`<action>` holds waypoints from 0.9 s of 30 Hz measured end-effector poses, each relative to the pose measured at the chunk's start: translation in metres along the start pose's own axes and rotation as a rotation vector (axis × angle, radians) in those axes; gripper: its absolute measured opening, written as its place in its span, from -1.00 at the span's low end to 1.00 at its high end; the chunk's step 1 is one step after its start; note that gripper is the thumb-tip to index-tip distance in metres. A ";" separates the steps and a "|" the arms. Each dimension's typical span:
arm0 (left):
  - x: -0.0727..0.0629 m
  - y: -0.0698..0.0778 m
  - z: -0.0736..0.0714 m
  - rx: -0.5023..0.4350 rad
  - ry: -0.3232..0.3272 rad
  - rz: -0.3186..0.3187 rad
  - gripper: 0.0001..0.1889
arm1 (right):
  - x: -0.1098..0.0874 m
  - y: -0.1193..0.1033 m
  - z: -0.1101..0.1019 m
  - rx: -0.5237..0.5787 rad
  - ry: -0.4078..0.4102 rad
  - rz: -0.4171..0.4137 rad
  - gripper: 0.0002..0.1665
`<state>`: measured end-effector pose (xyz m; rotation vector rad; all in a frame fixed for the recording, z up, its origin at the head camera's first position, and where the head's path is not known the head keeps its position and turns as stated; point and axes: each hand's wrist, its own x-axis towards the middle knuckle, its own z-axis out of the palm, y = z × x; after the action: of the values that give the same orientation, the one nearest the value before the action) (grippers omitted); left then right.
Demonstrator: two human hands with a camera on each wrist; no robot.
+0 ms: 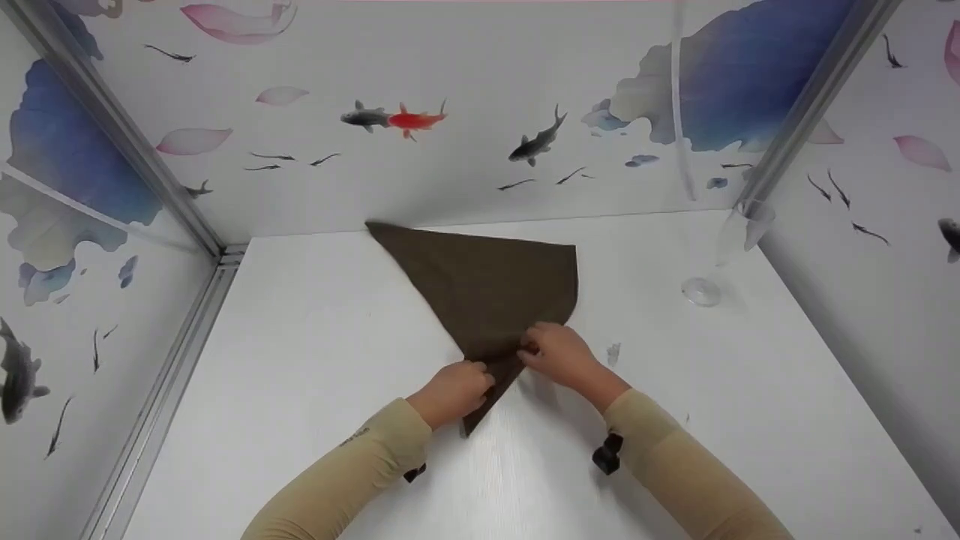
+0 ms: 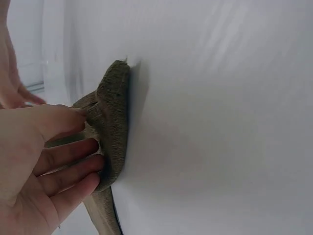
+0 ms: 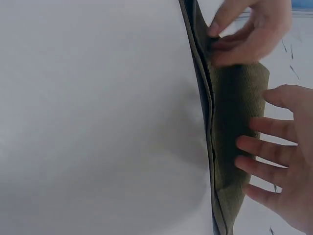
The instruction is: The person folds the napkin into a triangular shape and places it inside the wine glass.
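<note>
Between patterned walls [image 1: 465, 172] spreads a white worktop [image 1: 300, 337], and at its middle lies a brown cloth [image 1: 487, 285]. Its wide part points to the back, one far corner up against the foot of the wall, and it narrows to a tip near the person. Laid this way, it seems, the narrow end comes within easy reach while the broad end rests flat and needs no holding. The right wrist view shows layers along the near edge, so the cloth looks doubled there.

Both arms, in tan sleeves [image 1: 330, 480], come from the near side and slant inward, which brings the hands near each other on the narrow part, yet apart. The left hand [image 1: 454, 390] pinches the cloth between thumb and bent fingers just short of the tip, probably to keep the fold from slipping. The right hand [image 1: 559, 354] is at the right edge, a little farther from the person; its wrist view shows fingers spread and relaxed, tips at the cloth, not clamped on it. Whether they press, I cannot tell; likely they steady that edge.

Well apart, at the right rear, stands a clear glass [image 1: 701, 292], presumably out of the cloth's way.
</note>
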<state>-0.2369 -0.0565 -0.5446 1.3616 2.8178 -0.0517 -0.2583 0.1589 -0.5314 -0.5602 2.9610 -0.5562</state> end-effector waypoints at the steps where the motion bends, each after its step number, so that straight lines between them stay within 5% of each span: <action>1: -0.002 0.000 0.001 0.007 -0.009 -0.001 -0.94 | 0.004 0.004 -0.005 -0.016 0.035 0.003 -0.80; 4: -0.006 0.001 0.004 0.014 -0.017 -0.002 -0.94 | 0.017 0.019 -0.015 -0.080 0.072 0.003 -0.74; 16: -0.017 0.006 0.002 0.021 -0.056 0.001 -0.94 | 0.043 0.080 -0.017 -0.200 -0.068 0.024 -0.41; 27: -0.038 -0.001 -0.001 0.039 -0.093 -0.009 -0.84 | 0.068 0.094 -0.015 -0.215 -0.115 0.063 -0.35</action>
<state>-0.2138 -0.0868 -0.5424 1.3171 2.7611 -0.1665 -0.3561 0.2208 -0.5520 -0.4947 2.9346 -0.1940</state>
